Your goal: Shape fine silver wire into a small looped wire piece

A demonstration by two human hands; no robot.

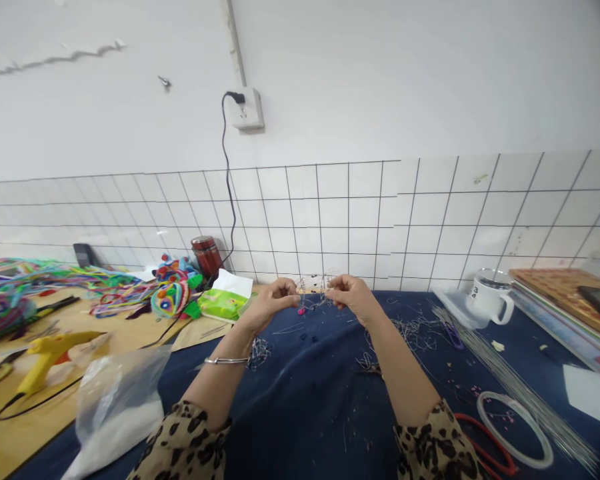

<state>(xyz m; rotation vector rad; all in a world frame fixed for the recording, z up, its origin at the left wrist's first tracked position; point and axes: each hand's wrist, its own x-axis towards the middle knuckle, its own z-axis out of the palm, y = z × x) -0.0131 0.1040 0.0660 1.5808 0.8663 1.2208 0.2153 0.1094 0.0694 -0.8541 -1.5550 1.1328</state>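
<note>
Between my two hands a small frame of thin bent wire [314, 283] is held up above the dark blue cloth [305, 400]. My left hand [275, 299] pinches its left side, where a small pink piece [301, 311] hangs close to the fingertips. On the opposite side, my right hand [349, 293] grips the wire between thumb and fingers. The wire is so fine that its exact shape cannot be made out. Loose wire bits [260, 353] lie in a heap by my left wrist, and a wider tangle of wire [415, 333] spreads beyond my right forearm.
Left: a yellow glue gun [45, 353], a plastic bag [115, 407], a tissue pack [225, 297], a red jar [207, 255] and colourful pipe-cleaner figures [173, 297]. Right: straight wires [525, 380], a clear tubing ring [543, 437], red-handled pliers [490, 443] and a white mug [489, 300]. A tiled wall stands behind.
</note>
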